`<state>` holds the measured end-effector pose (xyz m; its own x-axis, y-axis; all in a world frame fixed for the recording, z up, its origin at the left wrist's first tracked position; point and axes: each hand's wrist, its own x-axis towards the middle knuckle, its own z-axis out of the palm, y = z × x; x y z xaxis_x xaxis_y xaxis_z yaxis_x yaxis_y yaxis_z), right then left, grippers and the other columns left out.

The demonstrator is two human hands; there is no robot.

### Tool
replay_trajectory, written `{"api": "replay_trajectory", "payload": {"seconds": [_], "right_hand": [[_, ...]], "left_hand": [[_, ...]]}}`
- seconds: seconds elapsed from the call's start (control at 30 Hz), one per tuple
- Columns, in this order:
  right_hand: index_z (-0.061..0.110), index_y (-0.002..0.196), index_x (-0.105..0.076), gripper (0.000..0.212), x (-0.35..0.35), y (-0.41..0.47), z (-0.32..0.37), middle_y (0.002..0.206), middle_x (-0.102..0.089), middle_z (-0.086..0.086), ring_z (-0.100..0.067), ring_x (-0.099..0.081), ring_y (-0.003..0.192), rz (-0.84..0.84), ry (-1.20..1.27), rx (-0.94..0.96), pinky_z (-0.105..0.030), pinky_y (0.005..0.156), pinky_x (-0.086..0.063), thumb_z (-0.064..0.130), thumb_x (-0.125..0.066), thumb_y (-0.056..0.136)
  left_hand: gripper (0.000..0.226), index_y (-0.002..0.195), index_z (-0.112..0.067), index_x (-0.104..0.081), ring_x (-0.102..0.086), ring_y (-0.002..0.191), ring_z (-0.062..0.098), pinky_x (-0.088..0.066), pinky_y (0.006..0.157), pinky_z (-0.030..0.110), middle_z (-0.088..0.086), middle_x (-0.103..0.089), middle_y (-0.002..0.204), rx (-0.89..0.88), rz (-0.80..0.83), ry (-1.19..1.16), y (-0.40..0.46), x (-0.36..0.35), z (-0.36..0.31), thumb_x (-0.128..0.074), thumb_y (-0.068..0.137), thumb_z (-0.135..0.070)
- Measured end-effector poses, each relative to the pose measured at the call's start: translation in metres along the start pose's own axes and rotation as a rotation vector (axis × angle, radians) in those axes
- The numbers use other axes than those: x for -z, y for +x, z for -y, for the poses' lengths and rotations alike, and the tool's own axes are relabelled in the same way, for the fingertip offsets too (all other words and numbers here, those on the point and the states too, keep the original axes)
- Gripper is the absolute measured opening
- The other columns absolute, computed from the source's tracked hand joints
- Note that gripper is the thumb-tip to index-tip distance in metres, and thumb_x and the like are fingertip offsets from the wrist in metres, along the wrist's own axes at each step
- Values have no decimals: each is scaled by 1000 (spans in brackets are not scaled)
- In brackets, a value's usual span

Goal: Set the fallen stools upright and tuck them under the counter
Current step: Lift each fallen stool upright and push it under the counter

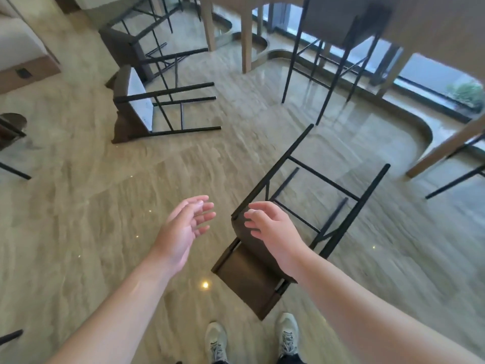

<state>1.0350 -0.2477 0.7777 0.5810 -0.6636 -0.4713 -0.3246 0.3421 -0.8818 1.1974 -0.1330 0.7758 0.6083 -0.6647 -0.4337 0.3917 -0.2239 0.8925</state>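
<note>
A brown-seated stool (249,274) with black metal legs lies on its back on the floor just in front of my feet, its legs pointing away to the upper right. My right hand (273,229) hovers open right above its seat edge. My left hand (183,227) is open too, just left of the stool and clear of it. Two more fallen stools lie on their sides at upper left: a nearer stool (136,109) and a farther stool (123,46). One upright stool (338,27) stands under the wooden counter (433,24) at upper right.
Wooden counter legs (246,35) stand at top middle and a slanted support (443,151) at right. Black legs of other furniture (456,179) show at the right edge, and a dark chair (10,127) at the left edge. The polished floor (91,206) spreads to my left.
</note>
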Motion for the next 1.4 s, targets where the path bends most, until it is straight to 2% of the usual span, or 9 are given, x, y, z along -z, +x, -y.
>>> {"api": "replay_trajectory", "payload": {"seconds": [0.43,0.6,0.7,0.8,0.9,0.97,1.17,1.3,1.4], "right_hand": [[36,115,-60,23,-36,103,-107,108,-66,16,-2,-62,100,-98,-83,-91,-26,90,-51,37,-57,92],[37,116,-59,24,-34,157,-206,107,-63,22,9,-59,92,-100,-132,-121,-10,70,-44,38,-57,93],[36,116,-59,25,-33,187,-271,106,-63,22,17,-56,86,-119,-134,-155,-2,60,-41,39,-59,91],[38,114,-58,27,-35,211,-334,106,-63,22,13,-58,88,-127,-141,-172,-14,71,-47,41,-60,88],[37,120,-56,35,-37,233,-390,111,-60,24,7,-59,96,-126,-194,-160,-25,84,-52,44,-59,86],[36,124,-54,37,-39,247,-425,112,-57,27,9,-56,99,-122,-243,-147,-22,84,-50,43,-58,88],[35,132,-49,41,-46,287,-525,124,-53,21,6,-51,106,-72,-363,-130,-19,88,-43,41,-58,92],[33,137,-45,46,-52,310,-591,134,-47,15,3,-43,114,-10,-472,-137,-27,97,-44,42,-57,93],[36,136,-43,46,-56,320,-636,135,-44,16,2,-42,111,1,-556,-135,-23,88,-42,47,-55,92]], "left_hand": [[28,108,-23,-68,-69,103,14,-47,81,30,-5,-74,105,68,69,164,118,26,110,-57,85,-36],[31,105,-28,-68,-68,103,11,-47,82,30,-6,-74,107,100,67,234,172,28,207,-58,79,-41],[14,105,-28,-68,-67,105,11,-49,86,32,-6,-73,108,110,83,291,200,31,270,-59,94,-30],[16,108,-26,-67,-65,107,10,-48,92,32,-2,-71,111,130,105,344,223,36,328,-53,100,-22],[16,108,-25,-68,-66,94,6,-51,77,17,-4,-73,104,133,131,377,244,44,381,-55,99,-21],[15,107,-26,-68,-66,86,0,-50,67,10,-5,-73,100,131,160,408,257,52,418,-57,98,-21],[18,113,-37,-63,-60,108,4,-45,91,23,-16,-66,113,90,289,658,309,83,519,-61,96,-33],[25,118,-39,-55,-58,107,2,-45,88,19,-21,-60,111,14,419,865,335,99,574,-62,95,-34],[37,128,-36,-52,-57,105,-1,-44,83,12,-26,-55,110,-45,543,1024,345,113,609,-62,93,-38]]}}
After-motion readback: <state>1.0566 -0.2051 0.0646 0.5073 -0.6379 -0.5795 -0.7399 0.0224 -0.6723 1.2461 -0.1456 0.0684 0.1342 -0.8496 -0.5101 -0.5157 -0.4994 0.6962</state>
